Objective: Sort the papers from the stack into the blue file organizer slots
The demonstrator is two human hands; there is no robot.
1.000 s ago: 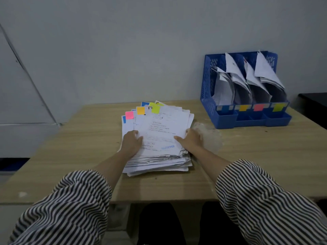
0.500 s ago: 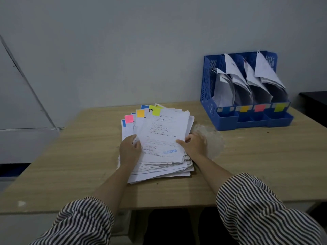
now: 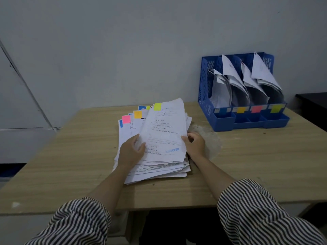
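Stack of papers [image 3: 155,167] lying near middle of table [image 3: 247,165], closer to the front edge, sheets fanned and uneven. Top sheet [image 3: 165,131] lifted off the stack at its far end, tilted up, printed text on it and a blue stamp near its front right corner, yellow-green sticky tab [image 3: 157,106] at its far left corner. Left hand [image 3: 131,151] on the sheet's left edge, thumb on top of the paper, fingers underneath, grip pinching the sheet. Right hand [image 3: 193,144] at the sheet's right edge, fingers curled, thumb on the paper edge, grip pinching it too. Pink tab [image 3: 126,119], orange tab [image 3: 137,114] and blue tabs showing on sheets lower in the stack, toward the far left. Blue file organizer [image 3: 221,119] at far right corner of table, against the wall, well apart from the stack. Four slots, all holding upright curled papers [image 3: 230,71]. Colour labels along the organizer's front: blue, orange, pink, yellow-green, left to right. Striped sleeves [image 3: 256,214] at the bottom of the view.
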